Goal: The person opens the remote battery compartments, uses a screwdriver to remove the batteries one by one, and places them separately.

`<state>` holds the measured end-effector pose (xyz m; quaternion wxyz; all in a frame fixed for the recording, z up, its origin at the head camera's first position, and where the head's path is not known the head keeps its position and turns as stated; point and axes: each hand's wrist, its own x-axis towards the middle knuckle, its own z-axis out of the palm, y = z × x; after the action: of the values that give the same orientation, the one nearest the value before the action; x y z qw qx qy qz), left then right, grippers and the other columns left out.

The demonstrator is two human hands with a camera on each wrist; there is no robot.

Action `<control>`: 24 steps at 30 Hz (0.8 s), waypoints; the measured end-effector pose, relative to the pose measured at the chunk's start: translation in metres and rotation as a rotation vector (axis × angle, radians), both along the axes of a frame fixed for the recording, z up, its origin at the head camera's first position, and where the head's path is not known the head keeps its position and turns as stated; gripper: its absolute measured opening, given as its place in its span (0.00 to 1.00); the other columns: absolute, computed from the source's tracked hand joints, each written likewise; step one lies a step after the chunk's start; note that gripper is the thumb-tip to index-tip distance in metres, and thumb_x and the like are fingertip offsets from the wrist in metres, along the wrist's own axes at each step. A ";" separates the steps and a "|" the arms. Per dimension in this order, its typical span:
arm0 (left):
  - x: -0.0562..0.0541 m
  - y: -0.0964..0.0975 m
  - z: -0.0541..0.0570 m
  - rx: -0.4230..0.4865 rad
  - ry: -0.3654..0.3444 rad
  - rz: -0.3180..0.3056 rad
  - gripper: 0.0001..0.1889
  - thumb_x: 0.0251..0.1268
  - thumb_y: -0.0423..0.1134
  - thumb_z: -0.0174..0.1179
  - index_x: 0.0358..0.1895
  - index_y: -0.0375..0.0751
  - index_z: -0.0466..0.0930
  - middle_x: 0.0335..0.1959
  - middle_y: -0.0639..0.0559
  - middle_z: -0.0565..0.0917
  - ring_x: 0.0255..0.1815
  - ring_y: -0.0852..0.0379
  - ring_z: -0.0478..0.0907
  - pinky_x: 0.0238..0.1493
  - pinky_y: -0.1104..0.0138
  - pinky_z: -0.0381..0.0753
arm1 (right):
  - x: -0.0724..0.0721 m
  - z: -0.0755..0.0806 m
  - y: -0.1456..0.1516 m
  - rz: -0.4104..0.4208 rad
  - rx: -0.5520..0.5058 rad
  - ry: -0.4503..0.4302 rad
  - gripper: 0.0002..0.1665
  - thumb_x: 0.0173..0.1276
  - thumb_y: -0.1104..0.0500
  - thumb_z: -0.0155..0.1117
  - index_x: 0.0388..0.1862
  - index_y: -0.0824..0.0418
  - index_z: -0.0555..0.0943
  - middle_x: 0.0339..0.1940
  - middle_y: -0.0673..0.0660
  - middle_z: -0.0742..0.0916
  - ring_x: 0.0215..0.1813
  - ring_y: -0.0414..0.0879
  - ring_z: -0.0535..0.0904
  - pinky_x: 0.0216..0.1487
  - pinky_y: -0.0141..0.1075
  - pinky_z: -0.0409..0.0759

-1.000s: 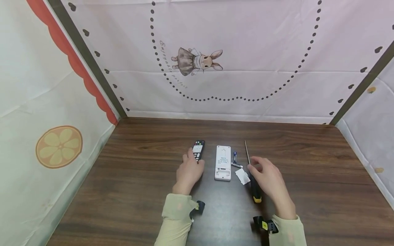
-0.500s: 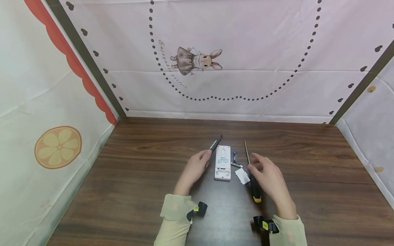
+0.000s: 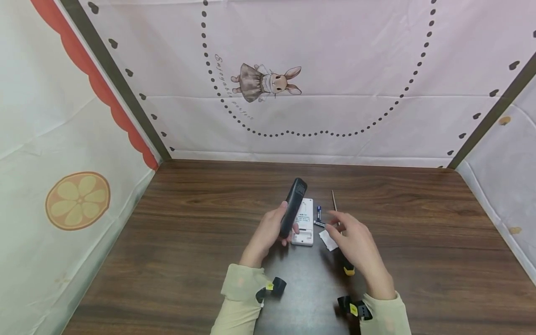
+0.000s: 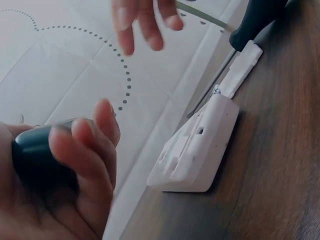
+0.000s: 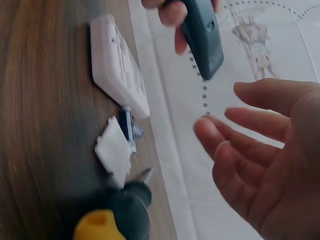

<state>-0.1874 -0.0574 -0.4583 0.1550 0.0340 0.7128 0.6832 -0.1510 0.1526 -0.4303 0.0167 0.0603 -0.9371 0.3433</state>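
Observation:
My left hand [image 3: 266, 231] grips a black remote control [image 3: 294, 204], raised with its plain back facing up. In the left wrist view, fingers [image 4: 95, 150] curl round its dark end. Behind and below it a white remote control [image 3: 307, 218] lies face down with its battery compartment uncovered. My right hand [image 3: 358, 242] hovers with loosely bent fingers and nothing in them. Beneath it lies a screwdriver [image 3: 348, 267] with a black and yellow handle, partly hidden by the hand. A white battery cover [image 3: 328, 240] sits between the white remote and the screwdriver.
Two small batteries [image 5: 128, 129] lie beside the white remote, on the dark wooden table [image 3: 188, 242]. Printed white cloth [image 3: 356, 70] stands along the table's back and sides.
My left hand has picked up the black remote from the table, carried it right and turned its back upward. My right hand has shifted slightly left.

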 end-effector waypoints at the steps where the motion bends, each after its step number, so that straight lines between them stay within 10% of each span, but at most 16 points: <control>1: 0.000 0.001 0.000 0.012 0.002 -0.003 0.39 0.64 0.65 0.32 0.44 0.26 0.72 0.23 0.41 0.79 0.12 0.57 0.71 0.11 0.67 0.72 | 0.000 0.000 -0.002 0.009 -0.007 0.022 0.17 0.63 0.53 0.58 0.51 0.54 0.76 0.38 0.50 0.81 0.39 0.44 0.76 0.36 0.40 0.75; 6: 0.004 0.012 0.001 0.069 0.021 -0.033 0.35 0.66 0.60 0.35 0.44 0.25 0.71 0.26 0.39 0.79 0.15 0.54 0.73 0.11 0.63 0.74 | 0.001 0.000 -0.012 0.042 -0.064 0.128 0.07 0.62 0.54 0.60 0.38 0.53 0.79 0.30 0.46 0.81 0.32 0.40 0.75 0.34 0.37 0.74; 24: 0.022 0.039 0.021 0.190 0.012 0.032 0.21 0.71 0.47 0.36 0.47 0.31 0.70 0.22 0.47 0.74 0.15 0.55 0.72 0.14 0.68 0.73 | 0.002 -0.003 -0.021 0.193 -0.076 0.140 0.26 0.62 0.51 0.59 0.60 0.50 0.70 0.36 0.45 0.80 0.36 0.36 0.75 0.34 0.35 0.74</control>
<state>-0.1658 -0.0187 -0.4370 0.1357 0.0411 0.6462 0.7499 -0.1486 0.1311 -0.4331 0.0513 0.1734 -0.9099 0.3734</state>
